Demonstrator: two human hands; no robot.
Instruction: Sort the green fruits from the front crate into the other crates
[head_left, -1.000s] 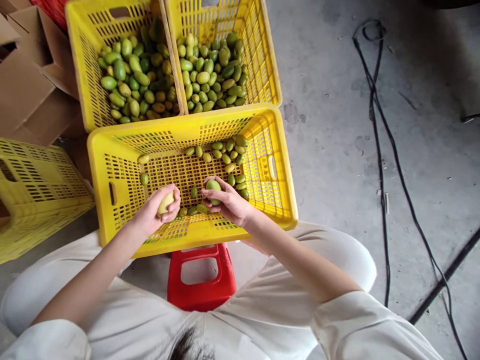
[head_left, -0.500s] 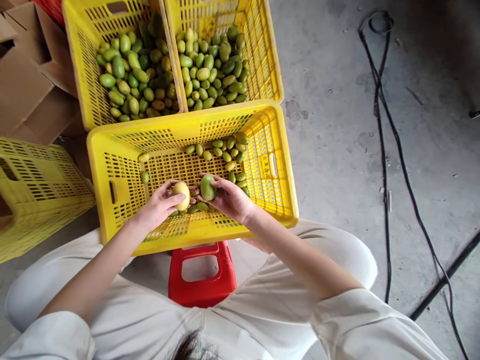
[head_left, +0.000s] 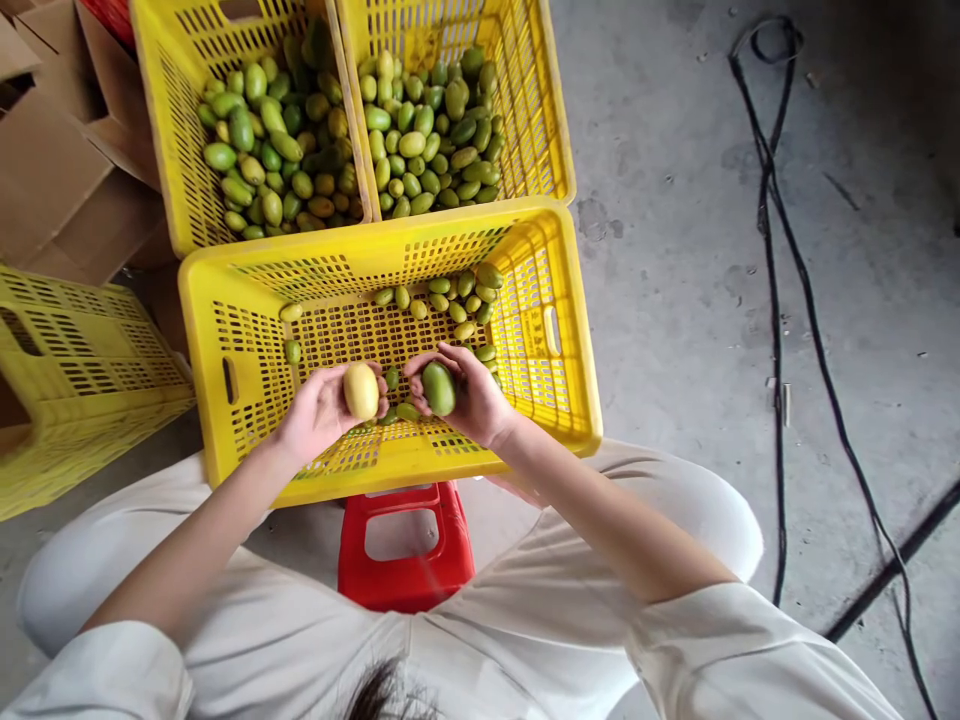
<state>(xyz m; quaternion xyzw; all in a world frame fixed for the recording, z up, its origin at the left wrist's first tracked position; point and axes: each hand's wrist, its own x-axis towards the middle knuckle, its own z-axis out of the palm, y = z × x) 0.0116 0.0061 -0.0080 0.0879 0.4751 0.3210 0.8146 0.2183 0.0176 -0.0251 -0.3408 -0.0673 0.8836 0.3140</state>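
Over the front yellow crate (head_left: pixel 247 480), my left hand (head_left: pixel 313 412) cradles a pale yellow oval fruit (head_left: pixel 361 391) against its fingers, palm turned up. My right hand (head_left: pixel 484 403) holds a smooth green oval fruit (head_left: pixel 439 389), its fingers curled beneath and behind it. The hands are apart, with a narrow gap between them. Several small green fruits (head_left: pixel 407 411) lie on the crate floor below, partly hidden by my hands. More green and yellowish fruits (head_left: pixel 465 290) gather at the crate's far right, and a small fruit (head_left: pixel 292 351) rests alone to the left.
Behind stand two yellow crates, the left crate (head_left: pixel 166 150) and the right crate (head_left: pixel 555 120), both holding many similar fruits. A red stool (head_left: pixel 352 560) shows beneath the front crate. Another yellow crate (head_left: pixel 90 390) and cardboard boxes (head_left: pixel 52 180) are leftward; black cables (head_left: pixel 806 290) cross the floor rightward.
My hands have moved slightly apart. The left thumb has come off the yellow fruit, leaving its face uncovered. The green fruit has turned in my right hand and shifted right.
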